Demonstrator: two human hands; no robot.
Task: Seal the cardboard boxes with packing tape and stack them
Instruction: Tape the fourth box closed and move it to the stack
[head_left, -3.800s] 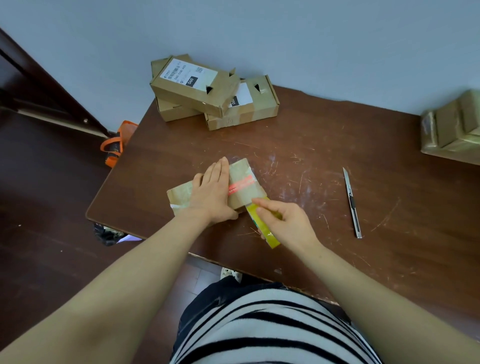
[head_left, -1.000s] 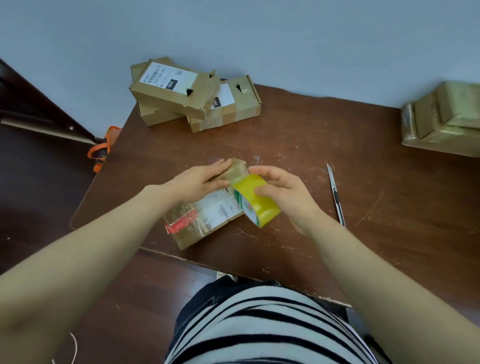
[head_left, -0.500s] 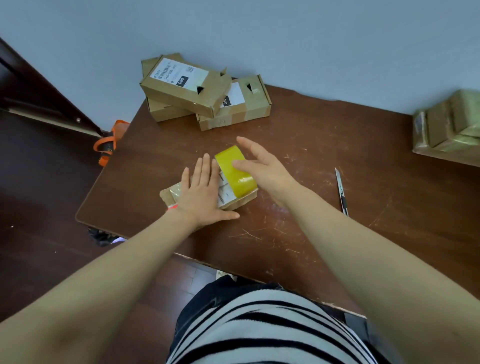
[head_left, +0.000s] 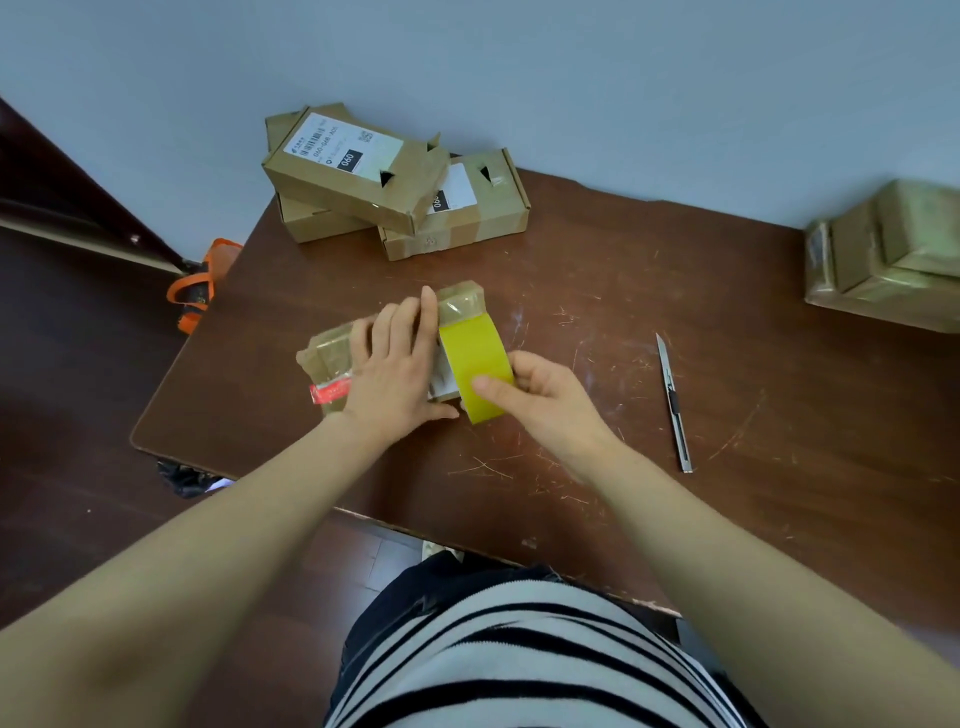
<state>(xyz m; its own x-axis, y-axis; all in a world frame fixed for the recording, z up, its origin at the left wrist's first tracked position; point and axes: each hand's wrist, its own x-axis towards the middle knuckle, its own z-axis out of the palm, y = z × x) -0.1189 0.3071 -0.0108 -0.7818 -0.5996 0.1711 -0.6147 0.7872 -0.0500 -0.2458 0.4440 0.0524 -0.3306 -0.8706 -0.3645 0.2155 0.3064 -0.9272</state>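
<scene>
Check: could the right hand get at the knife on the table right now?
Probably yes: the knife lies on bare table to the right of the right hand, nothing between them, but that hand grips the tape roll.

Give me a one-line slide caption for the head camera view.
The left hand presses a cardboard box on the table while the right hand holds a yellow tape roll against it.

The tape roll (head_left: 475, 364) is bright yellow. The small box (head_left: 460, 304) is brown with a red strip (head_left: 331, 391). The boxes at the back (head_left: 332, 187) are brown with white labels (head_left: 343, 148). The surface (head_left: 623, 291) is dark brown with pale scratches. The shirt (head_left: 519, 665) has black and white stripes. The wall (head_left: 571, 78) is light blue-grey.
</scene>
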